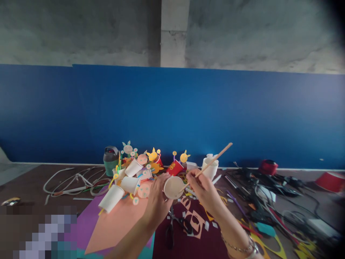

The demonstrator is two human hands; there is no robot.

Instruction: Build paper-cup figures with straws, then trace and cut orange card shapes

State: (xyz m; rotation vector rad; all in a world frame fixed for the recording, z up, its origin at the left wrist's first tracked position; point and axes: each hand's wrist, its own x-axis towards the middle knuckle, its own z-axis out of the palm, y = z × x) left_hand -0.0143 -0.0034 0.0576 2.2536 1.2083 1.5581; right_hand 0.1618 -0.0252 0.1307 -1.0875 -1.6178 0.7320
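Note:
My left hand (159, 194) is wrapped round the side of a paper cup (174, 187), whose round face is turned toward me. In my right hand (201, 185) a thin wooden stick (212, 161) is pinched like a pencil. Its lower tip meets the cup near the right side of the rim; whether it pierces the cup I cannot tell. Below my hands lie black-handled scissors (170, 232) and cut peach paper scraps (196, 221). To the left of my left hand are several white paper cups (111, 198) with coloured strips and paper faces.
Peach paper sheets (113, 228) lie at the left front. A green-grey bottle (110, 162) and a red cup with a paper face (175, 167) stand behind. White stacked cups (210, 167) stand back right. Tangled cables (269, 187) and a red cup (330, 181) occupy the right.

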